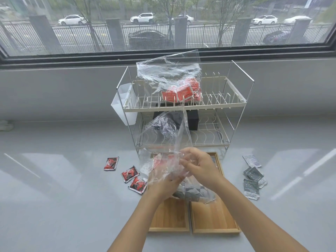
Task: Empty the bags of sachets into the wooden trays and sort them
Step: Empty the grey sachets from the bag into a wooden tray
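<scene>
While both my hands work above the wooden trays, I log the layout by clock face, with the trays as the dial's centre. Left hand (163, 186) sits under crumpled film, its fingers (177, 179) clenched on the clear plastic bag (163, 142); right hand (198, 166) meets it from 3 o'clock, fingers pinching the same film near the bag's lower edge. The bag stands up toward 12 o'clock, mouth high, mostly slack and see-through. Grey sachets (190, 192) lie heaped just below my hands, partly inside a fold of film, over the near ends of the trays. Left wooden tray (169, 229) and right wooden tray (216, 230) lie side by side, touching or nearly so; I cannot tell which. A third wooden tray's rim (219, 164) shows behind my right hand.

At 9 o'clock on the grey counter (63, 179), three red-and-black sachets (130, 173) lie loose, two of them touching near the left tray's corner, one apart further out. At 3 o'clock, a cluster of grey and white sachets (253, 177) lies scattered, several overlapping.

At 12 o'clock stands a two-tier wire rack (236, 102). Its upper shelf carries a second clear bag (169, 73) holding red sachets (181, 92). A black box (192, 119) sits on the lower shelf. A white plastic cup holder (123, 104) hangs on the rack's left side.
</scene>
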